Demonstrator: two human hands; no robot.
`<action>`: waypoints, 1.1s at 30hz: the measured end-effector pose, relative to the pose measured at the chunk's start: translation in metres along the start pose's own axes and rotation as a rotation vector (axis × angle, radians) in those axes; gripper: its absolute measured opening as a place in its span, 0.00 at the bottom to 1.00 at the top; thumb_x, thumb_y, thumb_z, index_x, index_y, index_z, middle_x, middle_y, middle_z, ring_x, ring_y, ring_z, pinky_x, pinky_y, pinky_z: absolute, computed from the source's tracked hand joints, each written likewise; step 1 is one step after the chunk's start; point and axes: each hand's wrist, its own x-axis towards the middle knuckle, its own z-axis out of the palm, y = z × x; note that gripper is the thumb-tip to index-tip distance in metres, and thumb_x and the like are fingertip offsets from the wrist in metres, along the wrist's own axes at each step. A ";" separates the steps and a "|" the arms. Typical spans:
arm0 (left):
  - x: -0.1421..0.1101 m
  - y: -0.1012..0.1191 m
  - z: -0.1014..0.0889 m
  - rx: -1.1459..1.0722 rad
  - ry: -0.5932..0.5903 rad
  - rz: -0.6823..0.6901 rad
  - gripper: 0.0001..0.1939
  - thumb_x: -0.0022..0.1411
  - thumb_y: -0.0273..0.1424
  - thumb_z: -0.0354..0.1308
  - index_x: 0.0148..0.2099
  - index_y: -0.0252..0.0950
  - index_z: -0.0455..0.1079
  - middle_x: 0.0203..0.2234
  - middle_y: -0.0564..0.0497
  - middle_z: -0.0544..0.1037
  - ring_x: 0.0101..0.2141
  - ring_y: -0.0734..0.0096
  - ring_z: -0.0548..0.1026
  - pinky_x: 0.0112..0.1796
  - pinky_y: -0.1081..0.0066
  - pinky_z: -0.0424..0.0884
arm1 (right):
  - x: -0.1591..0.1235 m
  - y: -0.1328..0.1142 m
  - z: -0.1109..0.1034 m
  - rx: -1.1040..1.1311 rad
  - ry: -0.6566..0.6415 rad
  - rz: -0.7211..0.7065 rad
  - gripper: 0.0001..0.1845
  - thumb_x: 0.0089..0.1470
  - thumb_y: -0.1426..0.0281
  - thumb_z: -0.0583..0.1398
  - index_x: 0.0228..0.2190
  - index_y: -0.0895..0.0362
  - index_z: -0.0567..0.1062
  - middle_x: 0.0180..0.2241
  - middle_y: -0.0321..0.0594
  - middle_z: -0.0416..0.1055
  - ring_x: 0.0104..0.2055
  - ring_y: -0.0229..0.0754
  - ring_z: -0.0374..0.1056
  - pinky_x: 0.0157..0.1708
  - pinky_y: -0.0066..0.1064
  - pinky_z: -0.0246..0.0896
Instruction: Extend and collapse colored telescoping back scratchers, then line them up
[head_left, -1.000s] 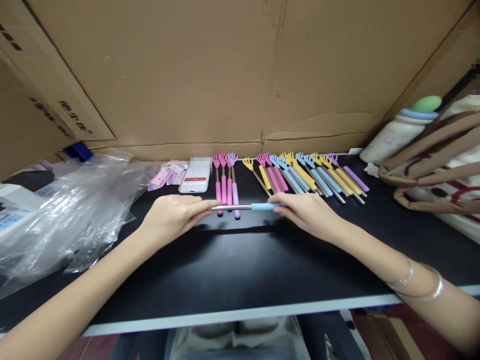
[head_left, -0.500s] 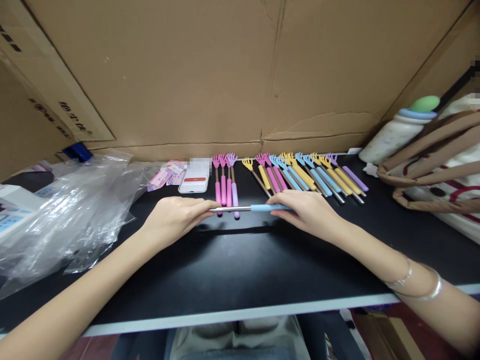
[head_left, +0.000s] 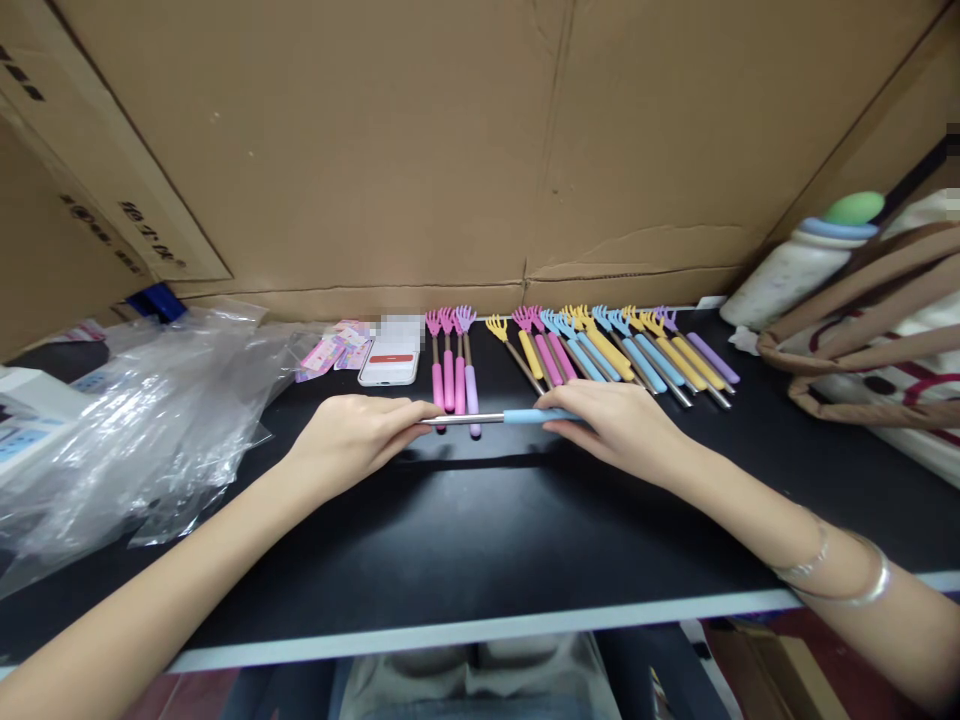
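A back scratcher with a light blue grip [head_left: 525, 416] is held level above the black table. My left hand [head_left: 356, 435] pinches the end of its silver metal rod, and my right hand [head_left: 611, 415] is closed on the blue grip. Fingers cover both ends, so I cannot see a claw on it. Just behind lie pink back scratchers [head_left: 448, 375] and a purple one [head_left: 471, 390], claws pointing away from me. Further right, behind my right hand, lies a row of yellow, pink, blue and purple back scratchers [head_left: 637, 355], some overlapping.
Clear plastic bags [head_left: 157, 430] are heaped at the left beside a white box [head_left: 34, 415]. Small printed cards [head_left: 337, 348] and a phone [head_left: 390, 372] lie at the back. On the right stand a bottle [head_left: 795, 265] and a bag [head_left: 885, 350]. A cardboard wall [head_left: 420, 150] closes off the back.
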 end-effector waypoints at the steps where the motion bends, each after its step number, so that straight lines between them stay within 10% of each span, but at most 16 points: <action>1: 0.000 0.000 0.000 0.000 0.006 0.002 0.16 0.67 0.38 0.43 0.47 0.43 0.71 0.35 0.53 0.80 0.29 0.74 0.77 0.25 0.78 0.65 | 0.000 0.000 0.000 0.008 0.000 0.005 0.11 0.59 0.64 0.51 0.37 0.54 0.71 0.34 0.38 0.75 0.34 0.38 0.70 0.31 0.27 0.58; 33: 0.000 0.002 0.001 0.039 -0.019 0.020 0.18 0.68 0.39 0.39 0.44 0.41 0.70 0.31 0.55 0.80 0.27 0.72 0.77 0.23 0.76 0.62 | -0.001 -0.001 0.003 0.057 -0.044 0.047 0.12 0.59 0.62 0.52 0.38 0.53 0.72 0.35 0.35 0.75 0.36 0.37 0.70 0.32 0.26 0.58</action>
